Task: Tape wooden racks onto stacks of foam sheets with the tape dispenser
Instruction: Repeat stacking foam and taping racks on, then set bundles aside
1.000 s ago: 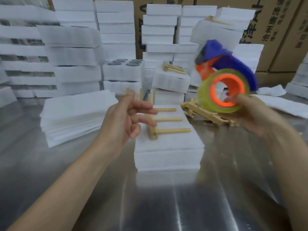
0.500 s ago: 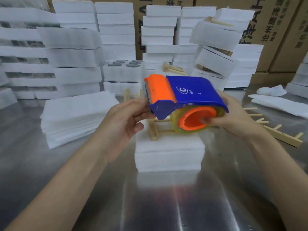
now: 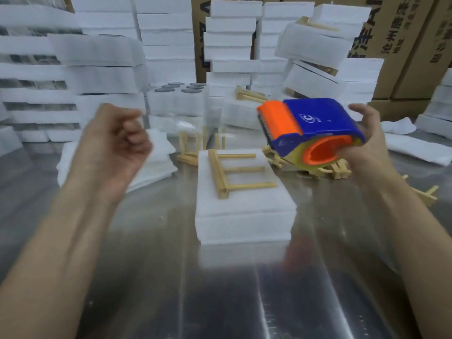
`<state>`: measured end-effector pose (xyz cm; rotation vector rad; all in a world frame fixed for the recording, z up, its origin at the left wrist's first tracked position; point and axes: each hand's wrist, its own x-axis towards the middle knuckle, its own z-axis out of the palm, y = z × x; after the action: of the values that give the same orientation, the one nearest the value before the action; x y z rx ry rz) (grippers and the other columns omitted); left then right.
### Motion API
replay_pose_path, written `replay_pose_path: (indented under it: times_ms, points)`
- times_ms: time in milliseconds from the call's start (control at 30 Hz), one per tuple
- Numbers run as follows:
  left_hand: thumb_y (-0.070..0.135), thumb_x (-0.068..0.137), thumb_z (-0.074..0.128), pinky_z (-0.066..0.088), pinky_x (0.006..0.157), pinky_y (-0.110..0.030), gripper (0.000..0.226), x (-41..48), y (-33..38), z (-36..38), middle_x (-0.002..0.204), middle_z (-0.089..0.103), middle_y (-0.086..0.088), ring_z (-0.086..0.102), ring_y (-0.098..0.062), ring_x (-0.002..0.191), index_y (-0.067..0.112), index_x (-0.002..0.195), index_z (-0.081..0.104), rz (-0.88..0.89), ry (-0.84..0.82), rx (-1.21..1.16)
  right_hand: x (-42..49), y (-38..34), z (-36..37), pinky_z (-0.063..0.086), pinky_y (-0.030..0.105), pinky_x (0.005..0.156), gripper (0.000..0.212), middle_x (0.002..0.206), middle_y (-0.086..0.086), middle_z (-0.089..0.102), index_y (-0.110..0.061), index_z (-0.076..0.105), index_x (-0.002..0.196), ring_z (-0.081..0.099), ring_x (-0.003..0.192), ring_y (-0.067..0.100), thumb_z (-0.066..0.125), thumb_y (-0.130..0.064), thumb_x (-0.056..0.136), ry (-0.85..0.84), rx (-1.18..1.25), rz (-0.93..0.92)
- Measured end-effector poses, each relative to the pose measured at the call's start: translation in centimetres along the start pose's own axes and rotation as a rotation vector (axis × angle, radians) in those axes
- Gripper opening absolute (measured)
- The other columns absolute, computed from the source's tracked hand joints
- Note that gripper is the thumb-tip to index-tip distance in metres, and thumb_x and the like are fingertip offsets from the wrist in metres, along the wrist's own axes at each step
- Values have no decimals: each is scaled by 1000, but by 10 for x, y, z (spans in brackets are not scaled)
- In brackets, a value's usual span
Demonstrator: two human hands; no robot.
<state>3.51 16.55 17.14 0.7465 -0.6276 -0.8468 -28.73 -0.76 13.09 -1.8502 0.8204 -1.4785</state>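
A stack of white foam sheets [image 3: 244,216] lies mid-table with a wooden rack [image 3: 221,174] flat on top, pegs pointing right. My right hand [image 3: 367,145] holds a blue and orange tape dispenser [image 3: 315,118] in the air, above and to the right of the stack, cutter end facing left. My left hand [image 3: 110,143] is raised left of the stack with fingers pinched together. A faint clear strip of tape [image 3: 195,116] stretches from those fingers to the dispenser's cutter. The hand is blurred.
A loose pile of foam sheets [image 3: 161,165] lies at the left. Spare wooden racks [image 3: 189,152] stand behind the stack, and more racks [image 3: 335,171] lie under the dispenser. Tall foam stacks [image 3: 166,45] and cardboard boxes [image 3: 403,33] line the back of the steel table [image 3: 220,302].
The dispenser swung down in front of me, my left hand met its cutter end, then pulled away leftward while the right hand moved the dispenser right and up, drawing tape out.
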Motion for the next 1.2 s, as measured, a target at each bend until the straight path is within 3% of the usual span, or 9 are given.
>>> replay_pose_path:
  times_ms: [167, 400, 533, 667, 767, 933, 1033, 1133, 1200]
  points:
    - [19, 87, 52, 26, 43, -18, 48, 15, -12, -21, 48, 30, 8, 27, -10, 46, 24, 40, 44, -50, 102, 228, 1, 10, -2, 53, 10, 62, 56, 90, -41, 61, -48, 48, 109, 61, 90, -14, 71, -7, 79, 202, -11, 54]
    - [33, 83, 73, 38, 48, -15, 27, 21, -23, -41, 48, 49, 10, 41, -7, 48, 9, 74, 67, 22, 141, 724, 3, 12, 6, 48, 6, 58, 60, 89, -38, 61, -58, 47, 98, 62, 88, -12, 68, -5, 80, 277, -64, 85]
    - [30, 83, 74, 36, 51, -19, 25, 21, -30, -41, 50, 49, 4, 39, -9, 47, 8, 72, 71, 68, 184, 858, 4, 22, 6, 47, 6, 57, 61, 92, -35, 60, -53, 47, 100, 60, 88, -13, 64, 2, 80, 279, -106, 94]
    - [25, 83, 74, 35, 51, -21, 24, 25, -41, -44, 46, 49, 3, 38, -13, 48, 8, 67, 69, 14, 205, 932, 4, 35, 6, 47, 11, 60, 53, 107, -12, 60, -31, 49, 116, 61, 92, 0, 57, 9, 81, 233, -115, 100]
    - [27, 83, 74, 35, 57, -26, 33, 23, -59, -50, 55, 50, -9, 41, -20, 51, -2, 69, 69, -14, 209, 1082, -1, 43, 6, 48, 9, 60, 51, 101, -7, 60, -15, 48, 122, 61, 83, -4, 50, 16, 82, 181, -136, 110]
    - [27, 90, 63, 30, 52, -31, 49, 11, -99, -44, 48, 47, -9, 46, -30, 53, 4, 48, 49, 27, 78, 1454, -9, 48, 7, 48, 10, 60, 49, 101, -9, 60, -16, 46, 124, 60, 79, -7, 52, 13, 85, 162, -147, 149]
    - [19, 91, 54, 28, 46, -32, 48, 5, -108, -36, 45, 44, -6, 42, -23, 47, 7, 47, 42, 98, 19, 1563, -12, 52, 8, 47, 11, 59, 52, 103, -8, 59, -17, 45, 126, 59, 83, -2, 52, 13, 85, 142, -137, 171]
    - [11, 88, 48, 46, 61, -38, 22, 0, -112, -34, 71, 61, -12, 59, -29, 72, 1, 72, 58, 151, -43, 1696, -14, 54, 9, 49, 13, 59, 51, 113, -1, 56, -15, 44, 127, 59, 84, -1, 52, 14, 85, 138, -114, 185]
    - [18, 89, 49, 44, 71, -35, 17, -3, -112, -33, 98, 59, -8, 56, -28, 97, 8, 101, 55, 197, -83, 1848, -15, 56, 10, 49, 11, 60, 50, 114, -1, 56, -13, 45, 126, 60, 82, -2, 51, 15, 85, 143, -104, 183]
